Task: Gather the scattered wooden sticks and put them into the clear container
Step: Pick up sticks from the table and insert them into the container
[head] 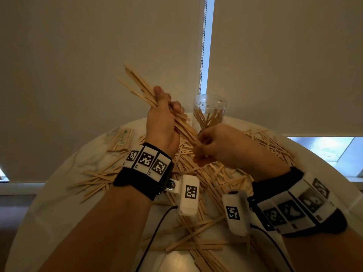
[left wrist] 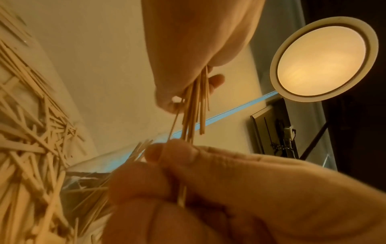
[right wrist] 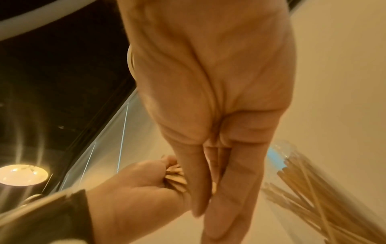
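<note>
The left hand (head: pixel 161 122) clenches a bundle of wooden sticks (head: pixel 137 85) above the desk (head: pixel 59 193). The right hand (head: pixel 218 144) pinches the bundle's near end. The clear container (head: pixel 209 110), partly filled, stands upright just beyond; loose sticks (head: pixel 196 173) litter the desk.

1. Two hands up over the table (head: pixel 59 209): left hand (head: pixel 161 122), right hand (head: pixel 218 146).
2. One clear container (head: pixel 209 112), far side, right of the middle.
3. One bundle of sticks (head: pixel 137 85) in the left hand. Honestly too many to count.
4. Loose wooden sticks (head: pixel 212 179) all over the tabletop, dozens at least, no exact number.
5. More sticks inside the container, maybe a dozen or so, hard to tell.
6. One packet of sticks (head: pixel 121 139) far left.
7. Two wrist cameras, one per arm.
</note>
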`<state>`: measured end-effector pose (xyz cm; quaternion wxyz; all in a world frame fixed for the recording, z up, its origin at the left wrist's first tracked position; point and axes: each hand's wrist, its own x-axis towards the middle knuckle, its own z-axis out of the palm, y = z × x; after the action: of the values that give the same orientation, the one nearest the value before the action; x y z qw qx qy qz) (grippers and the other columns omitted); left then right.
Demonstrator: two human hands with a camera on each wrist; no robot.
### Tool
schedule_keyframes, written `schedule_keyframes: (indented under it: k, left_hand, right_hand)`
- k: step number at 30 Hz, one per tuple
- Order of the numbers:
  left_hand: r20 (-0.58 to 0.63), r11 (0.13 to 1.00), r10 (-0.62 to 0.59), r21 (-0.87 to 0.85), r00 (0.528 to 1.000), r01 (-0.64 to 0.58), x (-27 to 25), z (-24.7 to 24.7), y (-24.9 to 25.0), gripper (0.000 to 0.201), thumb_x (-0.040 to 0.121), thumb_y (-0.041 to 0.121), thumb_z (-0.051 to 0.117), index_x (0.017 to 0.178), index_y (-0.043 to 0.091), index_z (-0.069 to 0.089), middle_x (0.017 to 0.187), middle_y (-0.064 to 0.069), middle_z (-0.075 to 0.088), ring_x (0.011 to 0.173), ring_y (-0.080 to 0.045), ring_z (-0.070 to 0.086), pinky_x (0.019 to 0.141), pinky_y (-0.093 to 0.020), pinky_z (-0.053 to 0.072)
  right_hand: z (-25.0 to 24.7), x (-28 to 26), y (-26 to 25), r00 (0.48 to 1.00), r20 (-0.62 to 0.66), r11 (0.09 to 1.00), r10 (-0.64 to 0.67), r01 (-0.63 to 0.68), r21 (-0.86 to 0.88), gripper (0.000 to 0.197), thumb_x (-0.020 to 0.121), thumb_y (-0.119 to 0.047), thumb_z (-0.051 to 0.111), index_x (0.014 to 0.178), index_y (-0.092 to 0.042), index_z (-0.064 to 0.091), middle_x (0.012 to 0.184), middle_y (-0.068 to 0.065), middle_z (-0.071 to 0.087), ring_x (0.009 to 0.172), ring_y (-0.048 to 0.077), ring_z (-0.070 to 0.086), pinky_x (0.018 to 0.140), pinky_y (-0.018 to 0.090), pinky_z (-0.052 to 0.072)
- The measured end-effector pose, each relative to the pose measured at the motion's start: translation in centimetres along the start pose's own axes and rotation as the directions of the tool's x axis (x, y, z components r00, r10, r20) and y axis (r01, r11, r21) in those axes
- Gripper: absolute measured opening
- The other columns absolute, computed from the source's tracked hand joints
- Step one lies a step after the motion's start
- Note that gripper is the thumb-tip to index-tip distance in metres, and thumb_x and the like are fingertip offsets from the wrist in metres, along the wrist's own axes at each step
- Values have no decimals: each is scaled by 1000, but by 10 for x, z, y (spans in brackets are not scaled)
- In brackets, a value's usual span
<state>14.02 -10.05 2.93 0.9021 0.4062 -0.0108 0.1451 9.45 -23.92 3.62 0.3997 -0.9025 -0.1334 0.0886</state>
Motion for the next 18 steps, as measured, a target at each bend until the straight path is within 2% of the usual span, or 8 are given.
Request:
schedule_keyframes:
  k: [2, 4, 6, 9, 11, 13, 15, 18]
  left_hand:
    - [10, 999, 17, -38, 1000, -17, -2, 3, 0, 40, 99, 54, 45, 79, 20, 47, 57, 4, 33, 49, -10, 39, 71, -35, 56]
    - [11, 994, 47, -100, 999, -45, -4, 6, 2, 37, 98, 51, 51, 80, 19, 47, 57, 4, 28, 45, -8, 31, 52, -27, 51]
    - [22, 993, 56, -105, 998, -53, -6, 10, -1, 36, 97, 50, 56, 79, 19, 46, 58, 5, 27, 46, -7, 24, 41, -21, 31]
    - [84, 998, 29, -49, 996, -25, -13, 18, -8, 40, 98, 50, 54, 73, 19, 45, 58, 5, 28, 44, -6, 24, 39, -21, 23]
    - [135, 1000, 12, 20, 991, -15, -15, 21, -9, 44, 98, 52, 52, 69, 20, 42, 56, 4, 28, 42, -7, 24, 38, -22, 22]
    - [187, 985, 9, 168, 982, -40, -14, 20, -6, 47, 98, 51, 53, 64, 22, 39, 54, 5, 27, 43, -9, 23, 41, -24, 20]
    - [244, 924, 1, 370, 970, -94, -12, 16, -4, 45, 99, 48, 55, 64, 24, 39, 53, 6, 30, 44, -10, 24, 42, -24, 22]
    - [362, 763, -19, 608, 932, -221, -15, 9, -7, 36, 98, 45, 57, 72, 22, 48, 54, 9, 39, 43, -8, 34, 43, -23, 31]
  right_hand:
    - [-3, -1, 1, 998, 55, 994, -15, 21, -105, 16, 87, -27, 74, 101, -20, 67, 88, -4, 75, 84, 12, 72, 83, 36, 58]
    - [-3, -2, 1, 995, 103, 987, -3, 20, -158, 20, 86, -30, 75, 102, -22, 68, 88, -6, 75, 85, 10, 71, 83, 34, 57]
    - [-1, 1, 1, 996, 84, 999, -27, 30, -37, 15, 90, -21, 71, 101, -11, 71, 86, -1, 77, 82, 12, 74, 82, 33, 59]
    - [-1, 3, -2, 998, 37, 978, -57, 48, 204, 13, 90, -8, 70, 98, 2, 72, 83, 9, 77, 78, 17, 76, 73, 26, 61]
    - [-5, 2, -2, 995, 22, 991, -99, 96, 94, 14, 87, -14, 74, 96, -4, 74, 83, 5, 77, 78, 16, 75, 72, 28, 60]
    - [-15, -1, -1, 994, 55, 985, -91, 98, -141, 30, 84, -32, 76, 109, -16, 71, 95, 0, 75, 87, 15, 72, 84, 36, 58]
    - [-29, -7, 1, 997, -26, 972, -78, 70, -224, 49, 87, -45, 69, 128, -19, 62, 111, -2, 70, 98, 13, 67, 93, 39, 53]
    - [-58, -14, 2, 920, -364, 987, -146, 159, 5, 60, 91, -60, 54, 137, -21, 54, 122, -2, 67, 109, 13, 64, 100, 45, 50]
